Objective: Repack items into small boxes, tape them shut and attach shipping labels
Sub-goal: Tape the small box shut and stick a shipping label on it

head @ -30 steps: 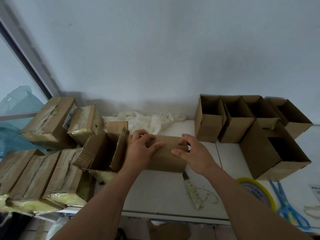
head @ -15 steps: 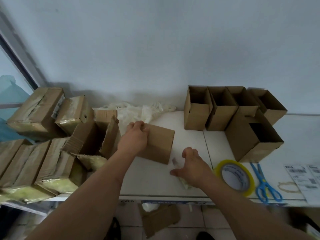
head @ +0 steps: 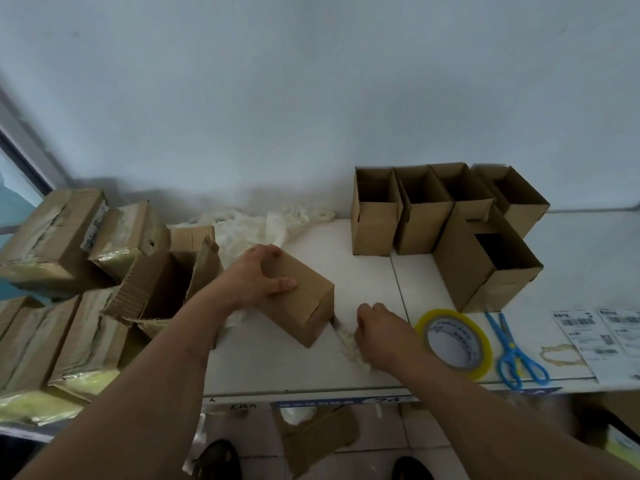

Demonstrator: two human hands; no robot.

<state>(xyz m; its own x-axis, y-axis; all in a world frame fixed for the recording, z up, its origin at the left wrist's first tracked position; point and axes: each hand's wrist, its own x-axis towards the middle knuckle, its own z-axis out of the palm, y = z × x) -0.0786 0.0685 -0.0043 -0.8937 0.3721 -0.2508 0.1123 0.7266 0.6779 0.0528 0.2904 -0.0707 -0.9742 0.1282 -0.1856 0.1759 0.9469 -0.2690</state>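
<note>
Left hand [head: 256, 278] grips the closed small box [head: 300, 299] mid-surface [head: 277, 362], fingers over its far edge, thumb on top. Right hand [head: 377, 330], fingers curled, pinches a pale strip [head: 346, 337] near the front edge. I see the tape roll [head: 453, 341], scissors [head: 512, 351], and labels [head: 588, 330] toward the front right corner.
</note>
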